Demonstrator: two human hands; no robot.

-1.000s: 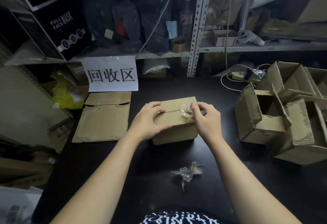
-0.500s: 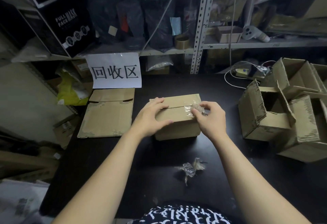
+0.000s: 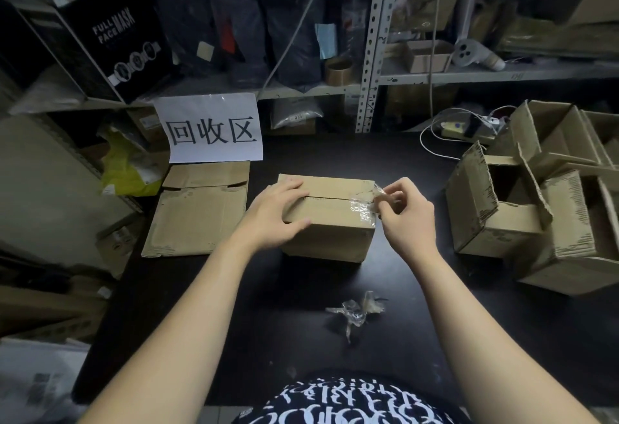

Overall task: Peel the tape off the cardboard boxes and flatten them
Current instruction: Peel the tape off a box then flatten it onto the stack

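Bracing box (image 3: 330, 236) with open left hand (image 3: 274, 214). Pinching tape (image 3: 363, 209) at box's right edge with right hand (image 3: 407, 214). Peel low, steadily.

Both forearms reach forward; left hand (image 3: 278, 212) presses palm-down, fingers spread, right hand (image 3: 408, 216) pinches tape (image 3: 362, 208).
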